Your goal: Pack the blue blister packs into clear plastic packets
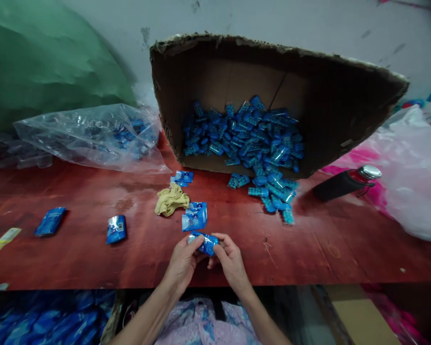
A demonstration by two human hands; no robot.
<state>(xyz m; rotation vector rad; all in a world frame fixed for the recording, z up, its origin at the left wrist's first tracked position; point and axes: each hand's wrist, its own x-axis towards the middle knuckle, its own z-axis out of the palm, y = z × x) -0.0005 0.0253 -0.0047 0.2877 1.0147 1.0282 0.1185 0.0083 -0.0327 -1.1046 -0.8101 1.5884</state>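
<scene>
Between my two hands, close to the table's front edge, is a small blue plastic packet (209,243) with a shiny wrap. My left hand (185,258) pinches its left end, thumb on top. The right end is gripped by my right hand (230,258), thumb pressed against it. Just beyond lie flat blue printed wrappers (194,216) and a crumpled yellowish cloth (171,200). Further off, several blue capped pieces in clear wrap (275,189) spill onto the table from a tipped cardboard box (233,86). The packet's underside is hidden by my fingers.
Two filled blue packets (116,229) lie to the left, near a yellow strip (4,240). A clear plastic bag (89,139) sits at the back left. On the right stand a dark bottle (345,184) and a pinkish bag (416,182). Blue packets (46,318) fill a container below the edge.
</scene>
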